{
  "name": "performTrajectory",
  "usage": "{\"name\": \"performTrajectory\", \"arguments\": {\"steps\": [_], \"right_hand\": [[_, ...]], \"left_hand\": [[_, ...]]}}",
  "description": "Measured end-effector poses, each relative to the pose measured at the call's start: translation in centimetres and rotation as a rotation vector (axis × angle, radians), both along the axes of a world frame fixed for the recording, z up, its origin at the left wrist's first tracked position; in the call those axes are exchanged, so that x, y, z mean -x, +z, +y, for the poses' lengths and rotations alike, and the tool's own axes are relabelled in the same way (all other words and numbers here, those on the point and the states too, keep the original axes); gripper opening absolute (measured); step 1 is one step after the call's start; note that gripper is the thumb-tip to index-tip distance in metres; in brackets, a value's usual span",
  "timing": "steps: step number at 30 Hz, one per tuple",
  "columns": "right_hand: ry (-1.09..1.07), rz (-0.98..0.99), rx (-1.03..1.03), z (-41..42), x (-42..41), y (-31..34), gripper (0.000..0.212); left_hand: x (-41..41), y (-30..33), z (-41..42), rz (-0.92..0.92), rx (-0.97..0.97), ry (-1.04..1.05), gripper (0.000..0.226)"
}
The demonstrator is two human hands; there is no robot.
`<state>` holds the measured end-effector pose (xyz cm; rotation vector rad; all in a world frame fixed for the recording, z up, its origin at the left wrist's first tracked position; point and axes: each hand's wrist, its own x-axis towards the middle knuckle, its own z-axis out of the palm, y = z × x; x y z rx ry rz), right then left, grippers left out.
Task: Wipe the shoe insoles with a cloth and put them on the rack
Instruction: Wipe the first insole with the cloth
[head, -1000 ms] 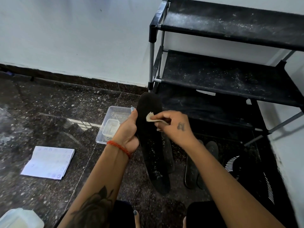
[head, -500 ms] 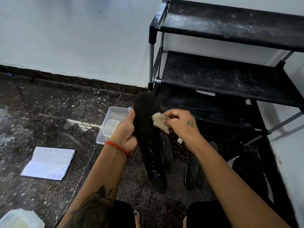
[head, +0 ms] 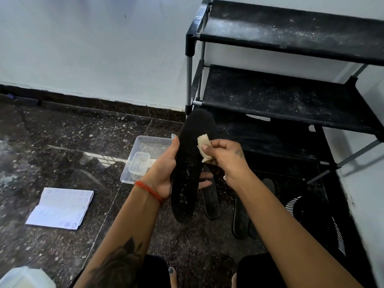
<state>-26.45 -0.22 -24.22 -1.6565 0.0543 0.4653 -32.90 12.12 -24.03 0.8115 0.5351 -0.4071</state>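
Observation:
My left hand (head: 164, 169) grips a long black insole (head: 188, 163) around its middle, holding it upright with the toe end up in front of the rack. White specks dust its lower half. My right hand (head: 226, 154) pinches a small beige cloth (head: 202, 143) against the insole's upper right side. More black insoles (head: 211, 202) lie on the floor behind it, and another pair (head: 241, 217) lies further right. The black rack (head: 291, 94) stands at the right with dusty shelves.
A clear plastic tray (head: 143, 150) holding a smaller clear container sits on the dark stone floor left of my left hand. A folded white paper (head: 62, 206) lies at the left. A white plastic container (head: 25, 277) shows at the bottom left corner. A black striped item (head: 311, 221) lies by the wall.
My right hand slid the cloth over the insole's upper part, out to the right and back. My left hand turned the insole slightly, so my fingertips now show past its right edge.

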Motion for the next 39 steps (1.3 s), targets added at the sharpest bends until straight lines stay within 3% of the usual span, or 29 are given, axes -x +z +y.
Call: {"name": "performTrajectory", "arguments": {"steps": [4,6,13,16,21,25,32,34,36,39], "right_hand": [[-0.052,-0.62,0.411,0.3,0.6,-0.2,0.012],[-0.022,-0.8,0.466,0.7,0.9,-0.2,0.018],[0.41,-0.911,0.327,1.7,2.6,-0.1,0.023],[0.538,-0.824,0.286,0.5,1.8,0.4,0.024],[0.134,-0.865,0.29,0.1,0.6,0.8,0.025],[0.226,-0.81,0.424,1.5,1.4,-0.6,0.029],[0.474,-0.898,0.287,1.7,2.6,-0.1,0.019],[0.539,-0.891,0.297,0.8,2.2,0.4,0.019],[0.44,-0.928,0.296,0.1,1.8,0.9,0.024],[0.141,-0.934,0.286,-0.2,0.8,0.8,0.024]], "left_hand": [[0.0,0.1,-0.3,0.003,0.038,0.064,0.078],[0.0,0.3,-0.5,-0.015,0.066,0.097,0.074],[0.0,0.0,-0.2,-0.053,0.08,0.208,0.073],[0.0,-0.2,-0.1,-0.055,0.111,0.22,0.07],[-0.1,-0.2,0.0,-0.053,0.117,0.186,0.076],[-0.1,0.0,-0.5,-0.069,0.096,0.215,0.069],[-0.2,-0.3,0.1,-0.059,0.076,0.289,0.06],[-0.3,-0.2,0.2,-0.074,0.099,0.297,0.068],[-0.4,-0.3,0.3,-0.083,0.129,0.294,0.076],[-0.3,-0.3,0.3,-0.073,0.106,0.265,0.07]]}}
